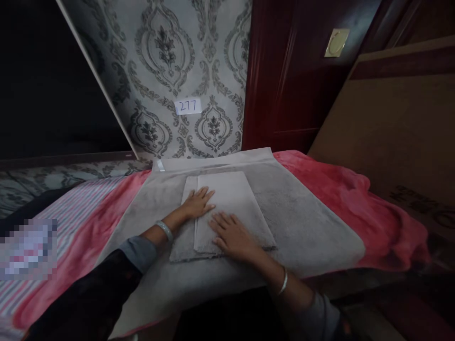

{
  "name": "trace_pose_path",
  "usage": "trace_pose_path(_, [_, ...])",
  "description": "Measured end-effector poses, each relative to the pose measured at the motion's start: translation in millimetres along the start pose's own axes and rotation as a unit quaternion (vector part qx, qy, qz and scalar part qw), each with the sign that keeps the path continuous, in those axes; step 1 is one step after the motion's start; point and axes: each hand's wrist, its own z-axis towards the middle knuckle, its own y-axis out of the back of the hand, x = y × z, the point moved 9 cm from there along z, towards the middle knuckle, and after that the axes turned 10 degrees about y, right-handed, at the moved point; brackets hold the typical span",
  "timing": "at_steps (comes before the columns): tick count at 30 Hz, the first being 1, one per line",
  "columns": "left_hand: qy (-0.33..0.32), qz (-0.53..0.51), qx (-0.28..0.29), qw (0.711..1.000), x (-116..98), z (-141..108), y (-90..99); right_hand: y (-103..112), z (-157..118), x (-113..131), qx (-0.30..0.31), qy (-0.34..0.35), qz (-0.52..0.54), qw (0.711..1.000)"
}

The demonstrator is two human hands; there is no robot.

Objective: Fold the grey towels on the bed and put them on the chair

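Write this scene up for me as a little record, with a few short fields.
Left hand: flat on folded grey towel
Right hand: flat on the same towel
Beneath: larger grey towel over pink fleece blanket
Wrists: silver bangles
Behind: damask wallpaper with "277" label, dark red door

There were two hands, one left hand (198,202) and one right hand (232,233), with two silver bangles (164,230), one per wrist. Centre-frame lay one folded grey towel (227,199) on one larger grey towel (313,232). One pink blanket (391,213) lay at 3 o'clock, one striped sheet (67,227) at 8 o'clock, one paper label (187,106) at 12 o'clock, one dark red door (280,94) at 1 o'clock, and one cardboard panel (398,132) at 2 o'clock.
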Motion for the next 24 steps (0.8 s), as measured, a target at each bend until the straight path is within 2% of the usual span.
trace_pose_path(2, [0.035, 0.022, 0.006, 0.999, -1, 8, 8.8, 7, -7, 1, 0.001, 0.024, 0.040, 0.999])
trace_pose_path(3, [0.037, 0.030, 0.004, 0.999, -8, 13, 14.7, 14, -11, -3, -0.007, 0.028, 0.057, 0.998])
trace_pose_path(5, [-0.018, 0.030, -0.003, 0.999, -39, 29, 25.1, 33, -19, -21, -0.041, 0.012, 0.061, 0.997])
trace_pose_path(7, [-0.113, 0.010, 0.015, 0.993, -80, 45, 26.7, 45, -27, -42, -0.067, -0.018, 0.025, 0.997])
trace_pose_path(9, [-0.172, -0.003, 0.054, 0.984, -111, 63, 19.3, 43, -33, -54, -0.052, -0.029, -0.014, 0.998])
trace_pose_path(11, [-0.179, -0.001, 0.074, 0.981, -127, 82, 9.8, 30, -38, -60, -0.019, -0.038, -0.028, 0.999])
trace_pose_path(15, [-0.170, -0.007, 0.052, 0.984, -129, 115, 1.1, 13, -44, -60, 0.000, -0.060, -0.022, 0.998])
trace_pose_path(24, [-0.133, -0.012, 0.025, 0.991, -99, 164, 6.6, 16, -46, -60, -0.015, -0.054, -0.020, 0.998])
